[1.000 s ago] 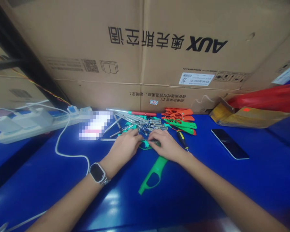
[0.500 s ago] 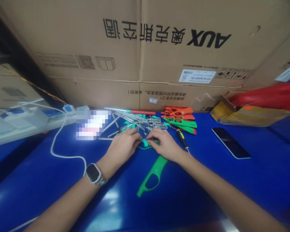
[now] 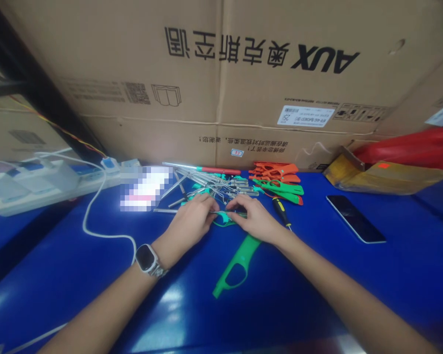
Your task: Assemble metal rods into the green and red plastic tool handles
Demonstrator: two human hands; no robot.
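My left hand point(image 3: 192, 219), wearing a watch point(image 3: 146, 257), pinches the metal-tube side of a partly assembled stick lighter point(image 3: 224, 218). Its silver tube point(image 3: 166, 211) sticks out to the left of that hand. At the lighter's other end, the fingers of my right hand point(image 3: 257, 219) are closed on the body, hiding much of it. A teal trigger piece and part of a green shell show between the hands. Nearer to me, a loose green casing half point(image 3: 239, 265) lies flat below my right hand.
Behind my hands are piled lighter innards with metal tubes point(image 3: 210, 179). Orange casings point(image 3: 276, 171) and green casings point(image 3: 280, 189) lie right of them, near a screwdriver point(image 3: 281, 212). A phone point(image 3: 355, 219), an open carton point(image 3: 387, 177), and a power strip point(image 3: 18, 201) flank the work.
The camera view has shifted slightly, so everything sits a little further right. Both hands keep their grip on the lighter, with only slight finger movement.
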